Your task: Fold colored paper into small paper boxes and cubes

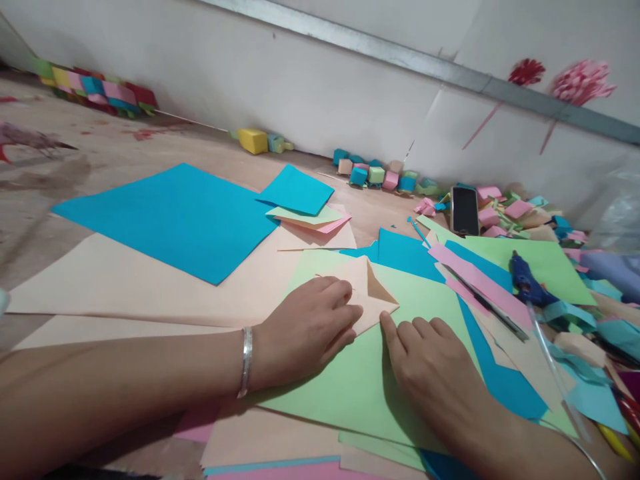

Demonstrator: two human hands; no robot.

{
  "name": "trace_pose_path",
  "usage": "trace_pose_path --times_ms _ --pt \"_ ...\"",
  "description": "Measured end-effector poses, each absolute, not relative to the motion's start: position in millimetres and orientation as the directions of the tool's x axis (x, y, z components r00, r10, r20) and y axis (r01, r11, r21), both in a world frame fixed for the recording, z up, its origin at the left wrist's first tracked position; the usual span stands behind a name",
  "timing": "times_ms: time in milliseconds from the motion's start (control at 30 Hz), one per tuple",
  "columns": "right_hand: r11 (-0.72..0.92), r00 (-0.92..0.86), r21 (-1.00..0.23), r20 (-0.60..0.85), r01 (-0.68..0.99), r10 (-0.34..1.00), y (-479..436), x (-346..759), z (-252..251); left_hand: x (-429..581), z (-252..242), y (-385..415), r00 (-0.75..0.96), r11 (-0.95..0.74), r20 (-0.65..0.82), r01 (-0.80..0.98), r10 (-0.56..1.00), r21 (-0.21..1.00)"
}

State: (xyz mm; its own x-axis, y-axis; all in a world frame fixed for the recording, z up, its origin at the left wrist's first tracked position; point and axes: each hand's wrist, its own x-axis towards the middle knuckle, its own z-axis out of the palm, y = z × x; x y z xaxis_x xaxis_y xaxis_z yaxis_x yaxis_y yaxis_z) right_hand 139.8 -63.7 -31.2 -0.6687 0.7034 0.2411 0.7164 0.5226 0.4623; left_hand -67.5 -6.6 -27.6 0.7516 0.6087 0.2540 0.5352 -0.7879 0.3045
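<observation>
A small folded peach paper lies on a light green sheet, with one pocket-like flap standing up on its right side. My left hand, wearing a silver bracelet at the wrist, is closed over the left part of this paper and holds it down with bent fingers. At its lower right edge, the index fingertip of my right hand presses on the paper. The other fingers of that hand are curled in, and its thumb is hidden.
Large blue and peach sheets spread leftward. Behind lies a small folded blue sheet. To the right are scissors, a blue glue gun, a phone and several paper cubes. More cubes line the wall.
</observation>
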Motion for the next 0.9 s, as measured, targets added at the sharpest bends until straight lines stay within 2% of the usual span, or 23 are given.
trace_pose_path --times_ms 300,533,767,900 --pt "0.521 -0.674 0.490 0.207 0.699 0.709 -62.6 141.1 -33.8 -66.8 -22.3 -5.6 0.778 -0.799 0.198 0.549 0.596 0.246" --pt "0.406 -0.578 0.518 0.226 0.753 0.784 -56.5 148.9 -30.5 -66.8 -23.7 -4.4 0.795 -0.812 0.179 0.548 0.580 0.201" --pt "0.441 -0.621 0.520 0.242 0.732 0.745 -60.5 140.9 -27.9 -66.8 -22.5 -3.8 0.799 -0.809 0.153 0.550 0.582 0.207" --pt "0.412 -0.582 0.506 0.238 0.758 0.778 -57.1 144.1 -28.5 -66.9 -22.6 -3.5 0.798 -0.811 0.162 0.549 0.581 0.203"
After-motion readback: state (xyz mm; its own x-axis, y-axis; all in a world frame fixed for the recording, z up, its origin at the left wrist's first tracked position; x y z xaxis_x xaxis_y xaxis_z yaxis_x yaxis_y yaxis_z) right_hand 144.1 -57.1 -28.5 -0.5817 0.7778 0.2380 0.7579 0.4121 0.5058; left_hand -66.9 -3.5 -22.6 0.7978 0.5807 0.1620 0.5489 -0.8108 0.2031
